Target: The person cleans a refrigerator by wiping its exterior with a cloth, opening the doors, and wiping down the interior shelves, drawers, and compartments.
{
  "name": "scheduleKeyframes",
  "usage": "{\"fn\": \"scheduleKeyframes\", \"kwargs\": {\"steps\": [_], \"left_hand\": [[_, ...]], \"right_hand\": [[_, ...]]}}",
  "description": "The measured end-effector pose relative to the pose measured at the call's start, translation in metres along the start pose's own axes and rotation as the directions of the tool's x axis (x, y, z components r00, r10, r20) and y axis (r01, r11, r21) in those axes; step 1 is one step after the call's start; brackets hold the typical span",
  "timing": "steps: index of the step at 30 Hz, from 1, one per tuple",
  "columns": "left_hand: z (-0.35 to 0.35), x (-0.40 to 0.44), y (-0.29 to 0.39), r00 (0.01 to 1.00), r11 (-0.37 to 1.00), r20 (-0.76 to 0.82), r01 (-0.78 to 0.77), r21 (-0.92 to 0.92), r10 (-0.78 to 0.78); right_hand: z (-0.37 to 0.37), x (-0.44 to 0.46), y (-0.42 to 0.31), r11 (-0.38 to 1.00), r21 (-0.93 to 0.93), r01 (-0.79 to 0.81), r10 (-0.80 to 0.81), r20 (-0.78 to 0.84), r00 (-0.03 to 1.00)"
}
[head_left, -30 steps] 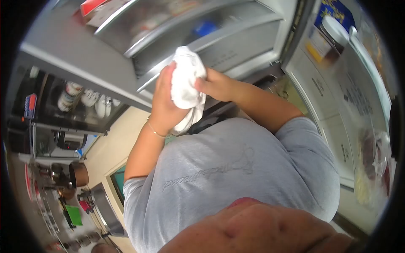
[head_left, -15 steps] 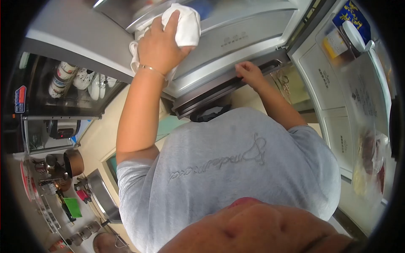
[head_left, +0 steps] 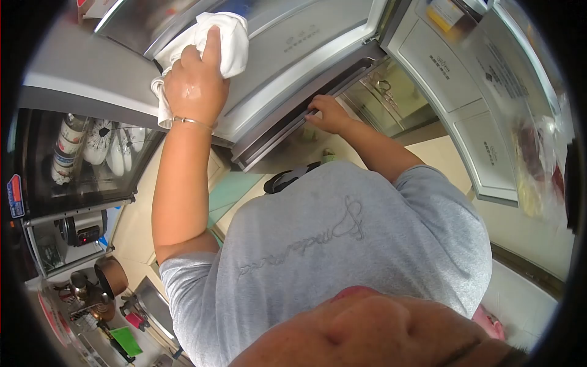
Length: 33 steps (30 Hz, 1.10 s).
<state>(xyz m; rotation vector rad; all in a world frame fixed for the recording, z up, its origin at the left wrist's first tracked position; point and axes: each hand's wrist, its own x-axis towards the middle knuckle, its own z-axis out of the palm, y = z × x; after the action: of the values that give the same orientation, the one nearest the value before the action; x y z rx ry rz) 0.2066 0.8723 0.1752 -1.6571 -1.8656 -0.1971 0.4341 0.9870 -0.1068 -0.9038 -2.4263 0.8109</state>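
Note:
My left hand (head_left: 194, 85) presses a bunched white cloth (head_left: 232, 46) against the lower front of an open refrigerator, near a clear drawer (head_left: 131, 30). Its index finger is stretched over the cloth and the other fingers are bent around it. A thin bracelet (head_left: 192, 122) circles that wrist. My right hand (head_left: 329, 114) has its fingers curled onto the dark top edge (head_left: 287, 125) of a glossy lower drawer front or door. Above that edge runs a pale grey refrigerator panel (head_left: 299, 46) with faint printing.
On the right, the open refrigerator door (head_left: 440, 79) carries a jar (head_left: 449, 15) and bagged food (head_left: 538, 159). To the left stand a glass-fronted cabinet (head_left: 92, 147) with dishes, a small appliance (head_left: 82, 231), a pot (head_left: 111, 275) and a green item (head_left: 126, 341).
The whole view has shifted, so the refrigerator sits further left. My right hand now has its fingers over the dark edge. The left hand stays on the cloth.

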Motion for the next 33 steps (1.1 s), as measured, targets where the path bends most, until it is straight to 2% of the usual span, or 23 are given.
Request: {"fn": "scheduleKeyframes", "kwargs": {"steps": [2, 6, 8, 9, 10, 11, 12, 14, 15, 17, 19, 20, 21, 22, 24, 25, 27, 29, 30, 33], "left_hand": [[-0.003, 0.012, 0.006, 0.983, 0.993, 0.145, 0.101, 0.067, -0.11], [0.004, 0.029, 0.008, 0.977, 0.991, 0.166, 0.133, 0.014, -0.134], [-0.022, 0.028, 0.019, 0.971, 0.987, 0.186, 0.159, -0.039, -0.149], [-0.032, 0.025, 0.021, 0.967, 0.979, 0.2, 0.18, -0.092, -0.159], [-0.023, 0.022, 0.017, 0.987, 0.984, 0.097, 0.142, -0.108, -0.131], [-0.016, 0.02, 0.015, 0.985, 0.983, 0.099, 0.153, -0.102, -0.143], [-0.019, 0.019, 0.017, 0.981, 0.982, 0.124, 0.162, -0.095, -0.15], [-0.022, 0.019, 0.017, 0.977, 0.982, 0.138, 0.175, -0.075, -0.163], [-0.02, 0.016, 0.016, 0.979, 0.984, 0.129, 0.164, -0.065, -0.155], [-0.029, 0.015, 0.023, 0.982, 0.987, 0.121, 0.152, -0.057, -0.144], [-0.048, 0.02, 0.035, 0.927, 0.968, 0.294, 0.249, -0.025, -0.231], [-0.038, 0.02, 0.036, 0.93, 0.97, 0.29, 0.243, -0.026, -0.225], [-0.019, 0.02, 0.03, 0.957, 0.978, 0.209, 0.209, -0.024, -0.199], [-0.007, 0.02, 0.025, 0.977, 0.984, 0.128, 0.176, -0.021, -0.172], [-0.004, 0.022, 0.023, 0.974, 0.983, 0.134, 0.186, -0.002, -0.184], [-0.003, 0.023, 0.025, 0.971, 0.981, 0.143, 0.194, 0.017, -0.194], [-0.001, 0.023, 0.029, 0.97, 0.979, 0.14, 0.203, -0.001, -0.201], [0.005, 0.021, 0.028, 0.973, 0.978, 0.099, 0.202, 0.049, -0.206], [0.016, 0.021, 0.022, 0.984, 0.984, 0.052, 0.169, 0.051, -0.171], [0.004, 0.019, 0.032, 0.973, 0.977, 0.097, 0.204, 0.06, -0.209]], "right_hand": [[0.007, -0.011, -0.007, 0.963, -0.236, 0.127, -0.109, 0.09, 0.99], [0.002, -0.011, -0.049, 0.947, -0.306, 0.093, -0.063, 0.106, 0.992], [0.001, -0.005, -0.082, 0.875, -0.484, 0.013, 0.169, 0.33, 0.929], [0.01, -0.007, -0.093, 0.874, -0.485, 0.025, 0.162, 0.34, 0.926], [0.019, -0.013, -0.105, 0.855, -0.489, 0.173, 0.034, 0.386, 0.922], [0.025, -0.019, -0.111, 0.815, -0.484, 0.317, -0.094, 0.43, 0.898], [0.032, -0.024, -0.109, 0.811, -0.482, 0.33, -0.107, 0.433, 0.895], [0.053, -0.031, -0.097, 0.826, -0.461, 0.325, -0.254, 0.21, 0.944], [0.058, -0.031, -0.089, 0.823, -0.46, 0.334, -0.266, 0.208, 0.941], [0.06, -0.031, -0.071, 0.882, -0.26, 0.393, -0.378, 0.11, 0.919], [0.057, -0.038, -0.078, 0.893, -0.286, 0.346, -0.322, 0.131, 0.938], [0.053, -0.043, -0.081, 0.902, -0.311, 0.298, -0.264, 0.149, 0.953], [0.049, -0.053, -0.077, 0.904, -0.311, 0.293, -0.261, 0.14, 0.955], [0.046, -0.065, -0.071, 0.891, -0.305, 0.336, -0.321, 0.1, 0.942], [0.037, -0.088, -0.057, 0.867, -0.275, 0.416, -0.423, 0.034, 0.905], [0.033, -0.101, -0.051, 0.87, -0.275, 0.409, -0.416, 0.032, 0.909], [0.022, -0.123, -0.04, 0.836, -0.201, 0.51, -0.536, -0.105, 0.838], [0.004, -0.145, -0.035, 0.873, -0.161, 0.461, -0.476, -0.069, 0.877], [-0.007, -0.158, -0.033, 0.894, -0.152, 0.423, -0.426, 0.008, 0.905], [-0.039, -0.196, -0.025, 0.921, -0.179, 0.345, -0.32, 0.156, 0.935]]}}
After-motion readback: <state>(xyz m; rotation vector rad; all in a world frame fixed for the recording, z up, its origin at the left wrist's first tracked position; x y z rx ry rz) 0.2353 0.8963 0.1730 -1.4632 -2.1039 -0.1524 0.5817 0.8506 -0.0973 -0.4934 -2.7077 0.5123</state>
